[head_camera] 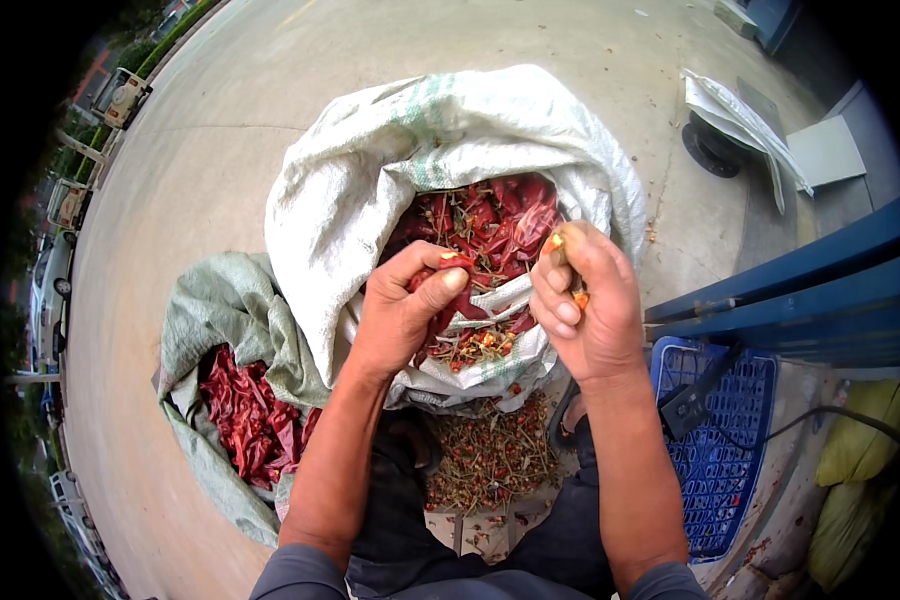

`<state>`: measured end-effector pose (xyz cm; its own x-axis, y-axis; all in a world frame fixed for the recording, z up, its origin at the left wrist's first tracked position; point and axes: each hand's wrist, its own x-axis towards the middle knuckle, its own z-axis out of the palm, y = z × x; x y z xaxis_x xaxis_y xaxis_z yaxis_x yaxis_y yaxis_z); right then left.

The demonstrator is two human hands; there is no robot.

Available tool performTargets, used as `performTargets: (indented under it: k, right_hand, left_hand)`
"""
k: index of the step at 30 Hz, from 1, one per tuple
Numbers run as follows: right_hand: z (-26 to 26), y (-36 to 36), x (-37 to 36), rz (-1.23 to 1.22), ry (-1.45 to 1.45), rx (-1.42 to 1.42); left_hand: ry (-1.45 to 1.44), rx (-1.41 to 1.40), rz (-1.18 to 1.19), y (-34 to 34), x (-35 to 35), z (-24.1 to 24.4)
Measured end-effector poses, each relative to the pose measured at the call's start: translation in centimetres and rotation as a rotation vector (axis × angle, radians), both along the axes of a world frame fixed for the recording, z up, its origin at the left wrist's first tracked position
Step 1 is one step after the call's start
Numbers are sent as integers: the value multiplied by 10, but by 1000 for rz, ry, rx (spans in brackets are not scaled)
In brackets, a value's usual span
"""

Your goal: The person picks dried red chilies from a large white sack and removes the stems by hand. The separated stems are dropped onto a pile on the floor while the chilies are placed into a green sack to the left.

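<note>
Pinched between thumb and fingers of my left hand (407, 304) is a dried red chilli pepper (457, 262), its torn end showing pale. My right hand (589, 300) is curled around small orange-yellow chilli stem ends (556, 241), one sticking out at the fingertips. Both hands hover over a white woven sack (330, 202) with its rim rolled down. Inside it lie dried red chillies (495, 225) mixed with stems. Bits of stem and seed (487, 341) rest on the sack's near fold. At the left, a grey-green woven sack (217, 292) holds red chillies (251, 420).
A heap of chilli stems (495, 457) covers the ground between my feet. To the right stand a blue plastic basket (720, 457) with a black box and cable (686, 411), and a blue metal beam (795, 277). Yellow-green sacks (862, 442) lie beyond. Parked vehicles (51, 292) line the far left.
</note>
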<state>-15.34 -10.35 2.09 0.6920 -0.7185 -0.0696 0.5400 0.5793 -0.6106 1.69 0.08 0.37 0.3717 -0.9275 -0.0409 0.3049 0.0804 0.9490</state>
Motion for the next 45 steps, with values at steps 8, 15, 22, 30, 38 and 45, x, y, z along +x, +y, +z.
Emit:
performTargets:
  k: [8, 15, 22, 30, 38, 45]
  right_hand:
    - [1, -9, -14, 8, 103, 7]
    - [-1, -11, -11, -72, 120, 51]
    - [-3, -12, -13, -99, 244, 41]
    - [-4, -2, -4, -75, 875, -557]
    - [-10, 10, 6, -192, 948, -996]
    - [-9, 12, 10, -416, 906, -897]
  left_hand:
    - [-677, 503, 162, -14, 59, -26]
    - [-1211, 993, 29, -48, 52, -96]
    - [-1173, 880, 117, -44, 66, -108]
    - [-734, 495, 117, -13, 31, -18]
    - [-1296, -53, 174, -10, -4, -6]
    - [-90, 231, 88, -12, -8, 2]
